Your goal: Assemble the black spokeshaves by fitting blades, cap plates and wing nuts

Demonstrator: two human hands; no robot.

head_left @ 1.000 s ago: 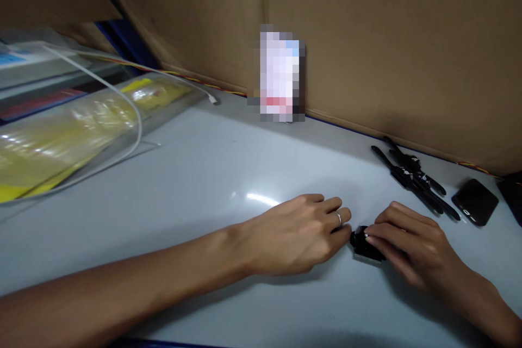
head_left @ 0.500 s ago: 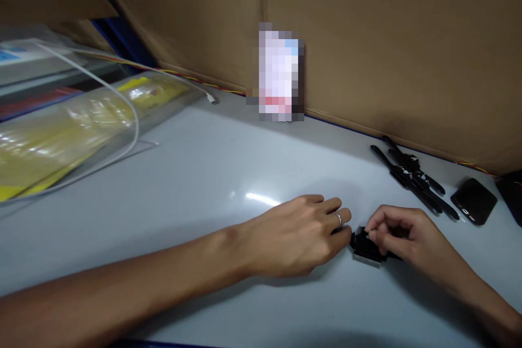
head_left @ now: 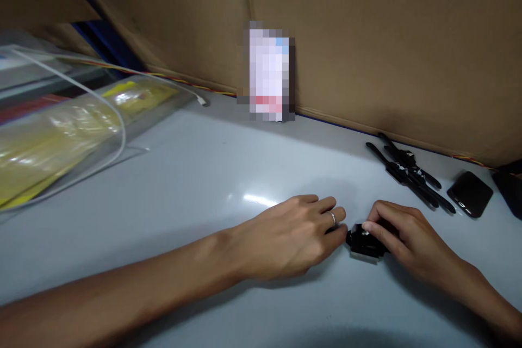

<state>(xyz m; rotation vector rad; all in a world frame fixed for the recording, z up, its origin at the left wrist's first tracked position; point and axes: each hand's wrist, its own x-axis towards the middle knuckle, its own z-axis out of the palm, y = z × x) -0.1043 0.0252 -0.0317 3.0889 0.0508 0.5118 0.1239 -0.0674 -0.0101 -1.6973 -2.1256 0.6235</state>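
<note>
Palm down on the table, my left hand (head_left: 296, 236) has its fingers curled at the left end of a small black part (head_left: 367, 247); a ring is on one finger and the fingertips are mostly hidden. The black part has a glossy top and a pale strip along its near edge. Over its right side, my right hand (head_left: 393, 228) is closed, thumb and forefinger pinched on a small shiny piece (head_left: 365, 232) at the top of the part. What the other right fingers touch is hidden.
Several long black strap-like pieces (head_left: 410, 176) lie at the back right, beside a glossy black rounded object (head_left: 470, 194). A blurred-out upright panel (head_left: 269, 73) leans on the cardboard wall (head_left: 387, 43). Yellow plastic packets (head_left: 77, 136) and a white cable (head_left: 122, 125) lie at left.
My right thumb and forefinger have shifted slightly, and more of the black part's top shows. My left hand keeps its place beside it. The whole view has shifted a little.
</note>
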